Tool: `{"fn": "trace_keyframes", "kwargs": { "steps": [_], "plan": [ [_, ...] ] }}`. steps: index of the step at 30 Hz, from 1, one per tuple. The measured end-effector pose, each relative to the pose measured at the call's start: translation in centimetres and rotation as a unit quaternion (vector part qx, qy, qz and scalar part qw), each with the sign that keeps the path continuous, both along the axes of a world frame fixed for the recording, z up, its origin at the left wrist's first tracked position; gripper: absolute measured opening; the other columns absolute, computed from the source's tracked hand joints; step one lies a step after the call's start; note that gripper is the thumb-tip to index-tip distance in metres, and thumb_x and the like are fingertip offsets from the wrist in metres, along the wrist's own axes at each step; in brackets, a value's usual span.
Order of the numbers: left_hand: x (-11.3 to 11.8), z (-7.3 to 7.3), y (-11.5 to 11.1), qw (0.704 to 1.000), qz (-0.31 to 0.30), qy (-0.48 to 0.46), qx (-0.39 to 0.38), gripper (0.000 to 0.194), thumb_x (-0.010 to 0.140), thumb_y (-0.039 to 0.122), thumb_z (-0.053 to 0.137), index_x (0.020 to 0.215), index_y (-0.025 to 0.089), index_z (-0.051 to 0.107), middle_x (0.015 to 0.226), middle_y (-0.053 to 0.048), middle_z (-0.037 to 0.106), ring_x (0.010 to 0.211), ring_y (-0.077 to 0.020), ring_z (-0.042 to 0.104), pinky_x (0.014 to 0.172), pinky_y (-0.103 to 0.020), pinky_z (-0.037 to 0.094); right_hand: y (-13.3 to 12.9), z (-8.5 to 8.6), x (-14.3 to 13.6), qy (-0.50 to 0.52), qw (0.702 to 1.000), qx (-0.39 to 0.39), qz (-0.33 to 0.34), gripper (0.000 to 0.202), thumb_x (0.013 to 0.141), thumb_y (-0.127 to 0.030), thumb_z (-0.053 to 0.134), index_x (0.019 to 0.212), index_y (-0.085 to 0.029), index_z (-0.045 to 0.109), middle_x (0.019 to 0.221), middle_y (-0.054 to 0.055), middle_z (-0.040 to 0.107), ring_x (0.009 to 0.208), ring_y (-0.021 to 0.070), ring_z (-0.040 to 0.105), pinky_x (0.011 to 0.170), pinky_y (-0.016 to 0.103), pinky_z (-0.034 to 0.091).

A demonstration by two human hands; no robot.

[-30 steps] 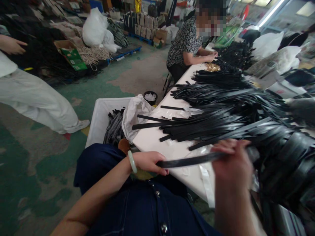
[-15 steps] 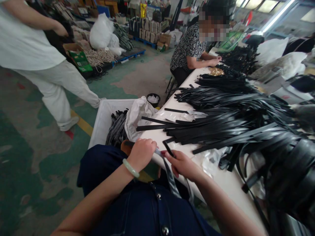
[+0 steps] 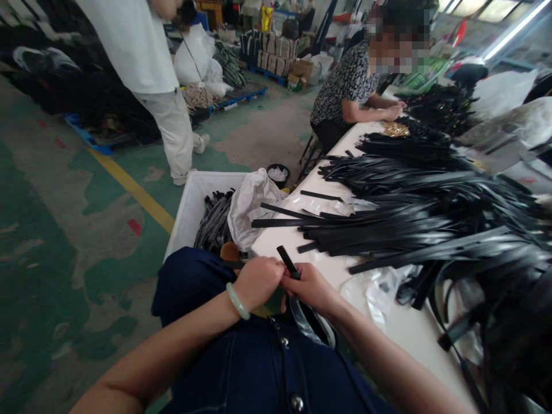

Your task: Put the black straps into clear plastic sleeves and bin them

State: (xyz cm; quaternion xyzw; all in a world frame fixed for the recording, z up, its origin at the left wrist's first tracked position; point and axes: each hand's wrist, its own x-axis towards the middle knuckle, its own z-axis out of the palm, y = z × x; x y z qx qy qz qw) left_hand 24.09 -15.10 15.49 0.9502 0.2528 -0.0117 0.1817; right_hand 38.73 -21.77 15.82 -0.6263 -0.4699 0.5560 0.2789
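Observation:
Just above my lap, my left hand (image 3: 260,282), with a pale green bangle at the wrist, is closed against the fingertips of my right hand; what it grips is too small to make out. My right hand (image 3: 311,289) pinches a black strap (image 3: 287,260), whose short end sticks up between the two hands. Below my right hand hangs a clear plastic strip (image 3: 304,323) beside a dark band. Many black straps (image 3: 388,221) lie in a thick pile on the white table (image 3: 276,241) to the right.
A white bin (image 3: 179,221) with dark straps and a white bag (image 3: 250,207) stands ahead of my knee. Across the table corner sits a person in a patterned shirt (image 3: 345,80). Another person in pale trousers (image 3: 166,126) stands at the left. A black bucket (image 3: 284,183) is on the floor.
My hands have come closer together, and the strap end between them stands more upright. The person in pale trousers has moved nearer the pallets. The whole view has shifted slightly.

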Motion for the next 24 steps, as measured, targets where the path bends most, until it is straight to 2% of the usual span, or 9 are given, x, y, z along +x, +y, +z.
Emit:
{"fn": "trace_keyframes", "kwargs": {
  "steps": [2,5,7,9,10,14,17,21,24],
  "plan": [
    [-1.1,0.3,0.5,0.999,0.001,-0.035,-0.002,0.019,0.089,0.022,0.053,0.105,0.013,0.058,0.102,-0.009,0.065,0.095,-0.0226,0.062,0.082,-0.034,0.05,-0.1,0.5,0.6,-0.028,1.0,0.005,-0.001,0.034,0.079,-0.042,0.061,0.058,-0.017,0.051,0.049,-0.004,0.046,0.046,0.0083,0.038,0.045,0.022,0.027],
    [-3.7,0.8,1.5,0.996,0.078,-0.042,0.022,0.025,0.088,0.024,0.054,0.111,0.014,0.054,0.101,-0.008,0.066,0.095,-0.022,0.062,0.081,-0.033,0.05,0.1,2.4,2.2,-0.111,0.993,0.039,0.001,0.031,0.081,-0.045,0.059,0.07,-0.016,0.061,0.055,-0.003,0.053,0.051,0.0111,0.046,0.049,0.022,0.032],
    [-5.1,1.3,1.8,0.993,0.112,-0.001,0.047,0.014,0.09,0.02,0.047,0.099,0.015,0.057,0.089,-0.007,0.066,0.084,-0.0213,0.064,0.074,-0.032,0.051,0.6,3.7,2.5,-0.15,0.985,0.067,0.051,0.032,0.079,-0.044,0.063,0.09,-0.015,0.067,0.069,0.001,0.064,0.061,0.0145,0.055,0.055,0.023,0.038],
    [-5.7,1.9,1.6,0.993,0.096,0.029,0.067,0.016,0.091,0.017,0.042,0.091,0.015,0.058,0.081,-0.006,0.066,0.076,-0.0213,0.064,0.068,-0.031,0.051,1.4,4.7,1.6,-0.147,0.975,0.098,0.132,0.049,0.073,-0.041,0.07,0.115,-0.016,0.063,0.095,0.005,0.07,0.078,0.0189,0.062,0.066,0.025,0.043],
    [-5.8,2.1,1.4,0.993,0.083,0.034,0.074,0.017,0.091,0.016,0.041,0.091,0.015,0.059,0.08,-0.007,0.067,0.075,-0.0216,0.065,0.067,-0.032,0.051,1.8,4.9,0.7,-0.15,0.969,0.108,0.162,0.053,0.072,-0.038,0.071,0.12,-0.016,0.061,0.102,0.006,0.07,0.083,0.0202,0.063,0.07,0.026,0.044],
    [-7.1,2.7,1.1,0.994,0.041,0.044,0.09,0.021,0.09,0.015,0.042,0.087,0.012,0.062,0.078,-0.01,0.068,0.074,-0.0223,0.066,0.066,-0.032,0.051,2.5,4.6,-3.2,-0.245,0.937,0.099,0.228,0.023,0.086,-0.034,0.057,0.093,-0.015,0.067,0.086,0.009,0.071,0.077,0.0212,0.063,0.064,0.027,0.039],
    [-9.9,2.5,1.7,0.996,0.026,0.06,0.067,0.017,0.088,0.017,0.047,0.084,0.015,0.063,0.075,-0.008,0.068,0.07,-0.0216,0.066,0.063,-0.03,0.049,2.4,4.1,-4.7,-0.297,0.903,0.095,0.296,0.028,0.093,-0.037,0.046,0.086,-0.017,0.065,0.084,0.009,0.071,0.076,0.0221,0.064,0.062,0.027,0.036],
    [-14.3,2.7,2.3,0.992,0.114,0.057,0.009,0.013,0.086,0.021,0.051,0.087,0.018,0.064,0.078,-0.005,0.069,0.077,-0.0201,0.066,0.069,-0.028,0.048,3.5,3.8,-6.2,-0.329,0.888,0.127,0.294,0.032,0.097,-0.035,0.04,0.082,-0.019,0.062,0.08,0.01,0.069,0.075,0.0221,0.064,0.062,0.028,0.034],
    [-17.0,3.7,2.2,0.983,0.177,-0.042,-0.039,0.031,0.088,0.034,0.053,0.115,0.019,0.059,0.105,-0.007,0.069,0.097,-0.0198,0.064,0.084,-0.029,0.048,5.4,3.9,-7.9,-0.261,0.919,0.18,0.233,0.034,0.097,-0.038,0.038,0.083,-0.019,0.063,0.075,0.008,0.067,0.071,0.0209,0.062,0.061,0.027,0.036]
  ]
}}
